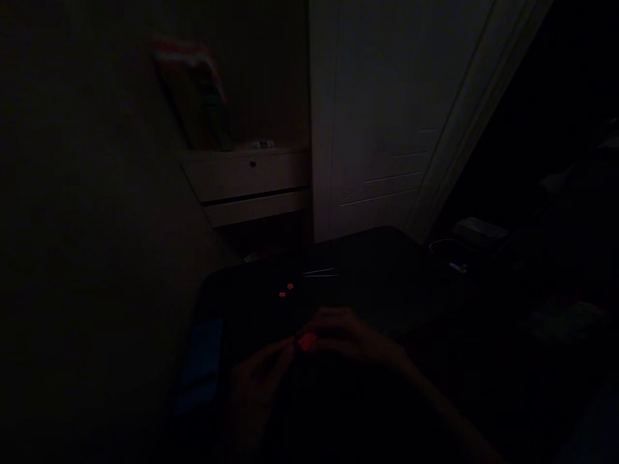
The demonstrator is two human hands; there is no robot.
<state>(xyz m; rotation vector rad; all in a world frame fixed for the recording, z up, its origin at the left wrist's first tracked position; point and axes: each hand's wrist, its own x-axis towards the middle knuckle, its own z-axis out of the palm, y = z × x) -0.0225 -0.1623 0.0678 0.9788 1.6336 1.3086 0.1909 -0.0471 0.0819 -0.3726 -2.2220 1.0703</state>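
The room is very dark. My left hand [258, 380] and my right hand [345, 335] meet over a dark table [387, 270], fingers curled together around a small orange-red piece [306, 341]. The pinch is shared, and the dimness hides which fingers carry it. Two more small orange-red bits [286, 290] lie on the table just beyond my hands. A thin pale rod or wire [320, 273] lies further back on the table.
A pale drawer unit [246, 183] stands against the far wall with a leaning framed object [196, 96] on it. A white door [387, 116] is behind the table. A blue thing [203, 361] sits at the table's left. Dim clutter lies at right [476, 232].
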